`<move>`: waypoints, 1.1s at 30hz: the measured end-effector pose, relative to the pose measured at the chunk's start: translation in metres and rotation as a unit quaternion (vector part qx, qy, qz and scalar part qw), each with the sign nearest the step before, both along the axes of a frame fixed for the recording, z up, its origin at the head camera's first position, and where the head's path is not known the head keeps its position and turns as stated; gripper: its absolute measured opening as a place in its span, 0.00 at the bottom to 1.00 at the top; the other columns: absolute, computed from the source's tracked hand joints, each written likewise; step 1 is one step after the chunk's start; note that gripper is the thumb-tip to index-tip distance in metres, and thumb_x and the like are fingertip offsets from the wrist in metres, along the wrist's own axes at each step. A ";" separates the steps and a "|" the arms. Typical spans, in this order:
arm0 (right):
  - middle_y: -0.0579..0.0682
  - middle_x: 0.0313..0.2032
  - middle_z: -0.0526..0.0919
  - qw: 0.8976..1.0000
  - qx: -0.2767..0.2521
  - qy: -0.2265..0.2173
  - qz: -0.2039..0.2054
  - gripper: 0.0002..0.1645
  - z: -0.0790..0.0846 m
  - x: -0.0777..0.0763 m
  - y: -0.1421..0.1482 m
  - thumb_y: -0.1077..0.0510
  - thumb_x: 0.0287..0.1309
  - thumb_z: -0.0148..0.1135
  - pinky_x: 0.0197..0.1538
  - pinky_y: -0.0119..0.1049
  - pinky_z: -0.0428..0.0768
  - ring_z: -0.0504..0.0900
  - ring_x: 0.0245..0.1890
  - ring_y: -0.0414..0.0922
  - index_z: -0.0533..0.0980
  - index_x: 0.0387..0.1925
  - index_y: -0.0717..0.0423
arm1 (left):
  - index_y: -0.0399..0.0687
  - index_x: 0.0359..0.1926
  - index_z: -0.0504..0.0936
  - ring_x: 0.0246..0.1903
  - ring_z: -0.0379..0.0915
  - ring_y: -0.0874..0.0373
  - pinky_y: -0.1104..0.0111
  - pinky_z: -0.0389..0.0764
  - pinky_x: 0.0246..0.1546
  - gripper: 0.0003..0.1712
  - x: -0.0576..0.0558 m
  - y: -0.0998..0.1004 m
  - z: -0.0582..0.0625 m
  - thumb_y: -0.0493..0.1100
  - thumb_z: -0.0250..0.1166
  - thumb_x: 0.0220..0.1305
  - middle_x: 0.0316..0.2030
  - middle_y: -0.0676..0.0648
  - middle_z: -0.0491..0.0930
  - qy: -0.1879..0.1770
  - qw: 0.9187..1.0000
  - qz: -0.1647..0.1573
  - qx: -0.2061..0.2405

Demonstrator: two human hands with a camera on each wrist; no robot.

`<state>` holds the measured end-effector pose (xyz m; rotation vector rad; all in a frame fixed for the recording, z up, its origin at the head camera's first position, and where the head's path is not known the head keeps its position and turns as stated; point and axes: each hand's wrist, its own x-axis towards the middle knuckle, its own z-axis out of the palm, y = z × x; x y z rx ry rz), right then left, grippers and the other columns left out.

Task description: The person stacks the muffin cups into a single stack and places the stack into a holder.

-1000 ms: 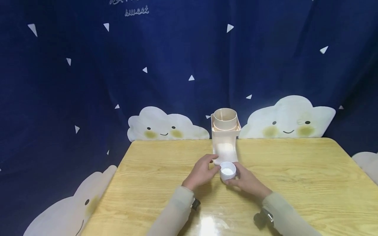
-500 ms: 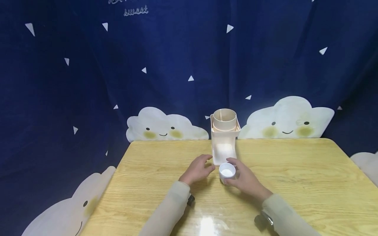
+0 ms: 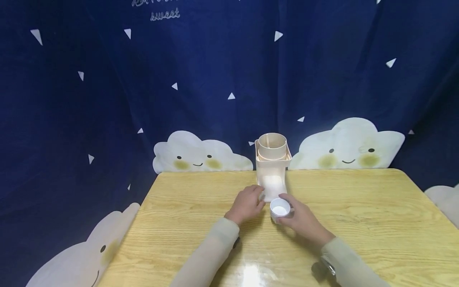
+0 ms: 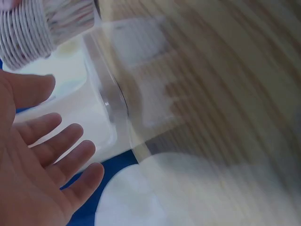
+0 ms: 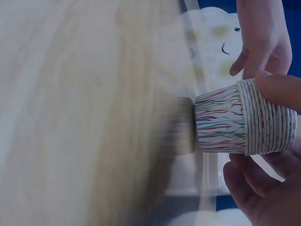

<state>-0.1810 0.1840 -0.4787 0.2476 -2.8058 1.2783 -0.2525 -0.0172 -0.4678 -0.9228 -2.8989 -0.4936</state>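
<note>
My right hand (image 3: 305, 223) holds a short stack of paper cups (image 3: 280, 210) by its side, mouths up, in front of a cream plastic holder (image 3: 271, 169). In the right wrist view the nested cups (image 5: 221, 123) show coloured wavy lines and many pale rims, with thumb and fingers of the right hand (image 5: 258, 188) about them. Whether their base touches the table cannot be told. My left hand (image 3: 246, 204) is left of the stack, beside the holder's foot, apart from the cups. The left wrist view shows this hand (image 4: 37, 160) with loose, slightly bent fingers and nothing in them.
A glossy wood-grain table (image 3: 179, 223) carries everything. The holder has a round, open-topped tube (image 3: 273, 149) above and stands near the back edge. Behind hangs a dark blue curtain (image 3: 201, 71) with triangles and cloud figures.
My left hand first drew away from the cup stack to the left, then came back toward the holder's foot. The right hand has shifted the stack slightly to the right.
</note>
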 end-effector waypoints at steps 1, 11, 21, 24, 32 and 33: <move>0.62 0.60 0.78 1.000 0.000 0.001 -0.003 0.48 0.001 -0.001 0.002 0.54 0.46 0.77 0.57 0.56 0.77 0.80 0.55 0.57 0.66 0.68 0.58 | 0.46 0.64 0.73 0.60 0.75 0.50 0.59 0.78 0.60 0.25 0.001 0.002 0.000 0.48 0.61 0.68 0.61 0.46 0.78 0.026 0.999 -0.006 -0.030; 0.64 0.57 0.80 0.999 0.006 0.035 -0.008 0.45 0.001 0.005 0.022 0.53 0.46 0.78 0.57 0.60 0.76 0.79 0.56 0.61 0.69 0.64 0.63 | 0.47 0.62 0.74 0.67 0.68 0.55 0.67 0.70 0.69 0.23 -0.002 0.018 -0.005 0.48 0.60 0.68 0.66 0.47 0.73 0.042 0.993 -0.049 -0.099; 0.60 0.55 0.82 1.000 -0.009 0.016 -0.002 0.44 -0.006 0.004 0.025 0.52 0.47 0.77 0.53 0.56 0.79 0.81 0.53 0.57 0.68 0.64 0.59 | 0.53 0.30 0.72 0.44 0.72 0.62 0.73 0.77 0.45 0.08 -0.001 0.022 -0.007 0.46 0.60 0.66 0.43 0.54 0.78 0.011 0.995 -0.060 -0.084; 0.60 0.55 0.82 1.000 -0.008 0.013 -0.003 0.44 -0.006 0.004 0.026 0.53 0.47 0.77 0.53 0.56 0.79 0.81 0.53 0.57 0.68 0.65 0.58 | 0.53 0.29 0.73 0.45 0.74 0.63 0.74 0.77 0.49 0.08 -0.002 0.023 -0.007 0.45 0.60 0.66 0.43 0.54 0.79 0.003 0.995 -0.059 -0.079; 0.58 0.54 0.82 1.000 -0.013 -0.005 0.010 0.45 -0.002 0.002 0.031 0.51 0.46 0.78 0.50 0.44 0.78 0.82 0.50 0.52 0.69 0.64 0.57 | 0.54 0.26 0.74 0.56 0.76 0.60 0.73 0.76 0.58 0.11 -0.006 0.024 -0.009 0.49 0.64 0.62 0.53 0.53 0.81 0.006 0.994 -0.060 -0.092; 0.58 0.54 0.82 1.000 -0.015 -0.008 0.011 0.45 -0.001 0.001 0.033 0.51 0.46 0.78 0.50 0.43 0.78 0.82 0.50 0.52 0.69 0.64 0.57 | 0.53 0.25 0.74 0.57 0.76 0.60 0.73 0.75 0.59 0.12 -0.006 0.024 -0.010 0.51 0.64 0.62 0.53 0.53 0.81 0.009 0.994 -0.062 -0.094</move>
